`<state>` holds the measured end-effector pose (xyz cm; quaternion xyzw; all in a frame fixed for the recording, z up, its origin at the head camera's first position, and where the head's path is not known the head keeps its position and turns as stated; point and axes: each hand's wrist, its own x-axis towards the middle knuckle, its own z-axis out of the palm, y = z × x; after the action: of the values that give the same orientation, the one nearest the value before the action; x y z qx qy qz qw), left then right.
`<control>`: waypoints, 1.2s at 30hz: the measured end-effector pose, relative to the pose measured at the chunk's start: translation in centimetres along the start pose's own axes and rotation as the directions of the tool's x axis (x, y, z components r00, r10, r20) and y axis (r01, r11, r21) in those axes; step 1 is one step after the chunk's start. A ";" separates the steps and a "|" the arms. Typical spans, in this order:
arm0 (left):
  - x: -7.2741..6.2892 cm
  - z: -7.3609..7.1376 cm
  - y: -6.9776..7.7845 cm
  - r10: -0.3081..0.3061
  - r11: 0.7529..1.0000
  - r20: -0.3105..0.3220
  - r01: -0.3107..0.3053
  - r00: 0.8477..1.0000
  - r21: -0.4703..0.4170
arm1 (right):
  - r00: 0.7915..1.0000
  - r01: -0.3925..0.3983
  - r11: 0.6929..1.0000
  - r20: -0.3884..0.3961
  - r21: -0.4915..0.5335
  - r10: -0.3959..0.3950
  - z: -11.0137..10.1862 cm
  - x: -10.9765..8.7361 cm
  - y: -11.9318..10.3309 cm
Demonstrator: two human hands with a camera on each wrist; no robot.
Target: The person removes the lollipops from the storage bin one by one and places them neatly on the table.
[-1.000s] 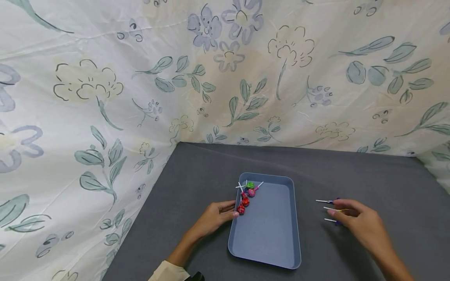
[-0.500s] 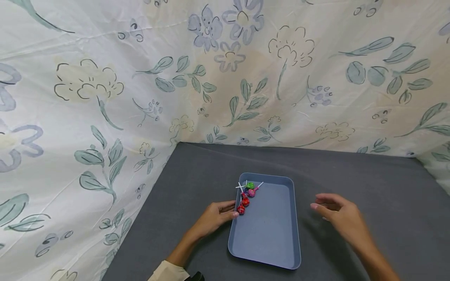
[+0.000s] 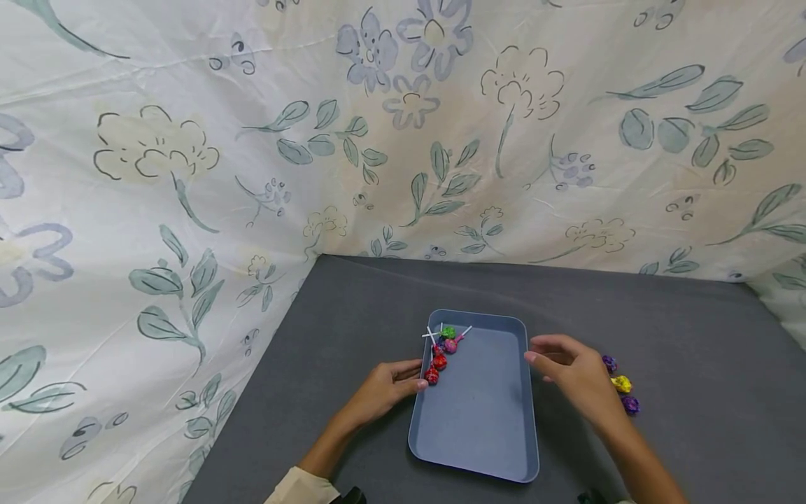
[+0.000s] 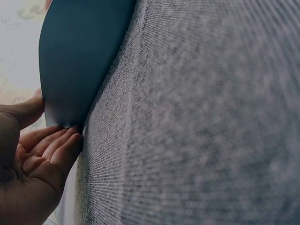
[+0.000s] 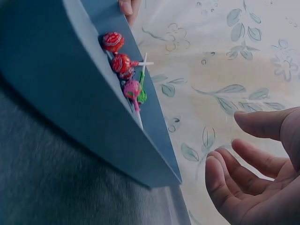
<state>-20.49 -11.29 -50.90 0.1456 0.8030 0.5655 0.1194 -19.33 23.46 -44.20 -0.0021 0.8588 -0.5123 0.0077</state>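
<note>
A blue-grey tray (image 3: 485, 413) lies on the dark cloth, its left rim pinched by my left hand (image 3: 384, 393). In the left wrist view the thumb is at the rim and the fingers (image 4: 58, 140) are against the outer wall. Several wrapped lollipops sit along the tray's left side: red (image 3: 432, 376), pink (image 3: 450, 346) and green (image 3: 448, 332) ones show, with white sticks crossing. My right hand (image 3: 576, 374) is beside the right rim, fingers loosely bent. Nothing lies between its thumb and fingers (image 5: 215, 176) in the right wrist view.
Right of the right wrist lie a yellow lollipop (image 3: 621, 383) and two purple lollipops (image 3: 630, 404), their sticks hidden behind the hand. A floral curtain (image 3: 409, 175) hangs behind and left of the grey cloth-covered table (image 3: 365, 301).
My right hand has moved left from over the three loose lollipops to the tray's right rim, leaving their heads in sight. The left hand, tray and its lollipops have stayed put.
</note>
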 end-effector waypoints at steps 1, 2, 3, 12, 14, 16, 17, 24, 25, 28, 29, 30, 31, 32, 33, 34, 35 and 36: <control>0.0 0.0 0.0 -0.001 1.000 0.000 0.001 1.000 0.000 | 1.000 0.000 1.000 0.002 0.004 0.000 0.2 0.1 -0.1; 0.0 0.0 0.0 -0.003 1.000 0.002 0.003 1.000 -0.001 | 1.000 0.001 1.000 0.003 0.007 -0.001 0.3 0.2 -0.3; 0.1 0.0 0.0 -0.005 1.000 0.002 0.005 1.000 -0.002 | 1.000 0.000 1.000 0.004 0.012 0.000 0.5 0.3 -0.5; 0.1 0.1 0.0 -0.005 1.000 0.002 0.005 1.000 -0.011 | 0.999 0.038 0.998 -0.004 0.046 -0.038 2.1 1.1 -1.8; 0.0 0.1 0.0 -0.005 1.000 0.002 0.005 1.000 -0.008 | 0.999 0.048 0.997 -0.001 0.054 -0.048 2.5 1.3 -2.0; 0.0 0.1 0.0 -0.005 1.000 0.002 0.005 1.000 -0.004 | 0.999 0.049 0.997 0.001 0.058 -0.049 2.9 1.5 -2.1; 0.0 0.1 0.0 -0.004 1.000 0.001 0.004 1.000 -0.001 | 0.999 0.049 0.997 0.004 0.061 -0.049 3.1 1.6 -2.1; 0.0 0.1 0.0 -0.006 1.000 -0.001 0.006 1.000 -0.018 | 0.998 0.052 0.994 0.030 0.093 -0.055 4.6 2.3 -2.3; 0.0 0.1 0.0 -0.007 1.000 -0.001 0.007 1.000 -0.019 | 0.998 0.048 0.994 0.033 0.096 -0.052 4.8 2.4 -2.3; 0.0 0.1 0.0 -0.012 1.000 0.000 0.012 1.000 -0.010 | 0.999 0.039 0.994 0.034 0.098 -0.042 5.5 2.8 -2.2; 0.0 0.1 0.0 -0.014 1.000 0.000 0.014 1.000 -0.005 | 0.999 0.037 0.994 0.034 0.099 -0.041 5.7 2.9 -2.2; 0.0 0.1 0.0 -0.017 1.000 -0.001 0.017 1.000 0.000 | 0.999 0.036 0.994 0.036 0.100 -0.039 5.9 3.0 -2.1; 0.0 0.1 0.0 -0.018 1.000 -0.001 0.018 1.000 0.004 | 0.999 0.034 0.994 0.037 0.099 -0.038 6.1 3.2 -2.1; 0.0 0.1 0.0 -0.019 1.000 -0.002 0.019 1.000 0.006 | 0.999 0.035 0.995 0.038 0.096 -0.038 6.4 3.3 -2.1; 0.0 0.1 0.1 -0.018 1.000 -0.002 0.018 1.000 0.007 | 0.999 0.035 0.995 0.039 0.091 -0.039 6.6 3.4 -2.1; 0.0 0.1 0.1 -0.018 1.000 -0.003 0.018 1.000 0.007 | 0.998 0.036 0.996 0.040 0.085 -0.039 6.8 3.5 -2.2; 0.0 0.1 0.1 -0.018 1.000 -0.004 0.018 1.000 0.007 | 0.998 0.038 0.996 0.040 0.080 -0.041 7.0 3.6 -2.2; 0.0 0.1 0.1 -0.019 1.000 -0.004 0.019 1.000 0.005 | 0.998 0.037 0.997 0.039 0.075 -0.040 7.2 3.8 -2.3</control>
<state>-20.48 -11.21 -50.84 0.1371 0.8061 0.5625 0.1227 -22.99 16.00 -45.68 -0.0289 0.8387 -0.5436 0.0155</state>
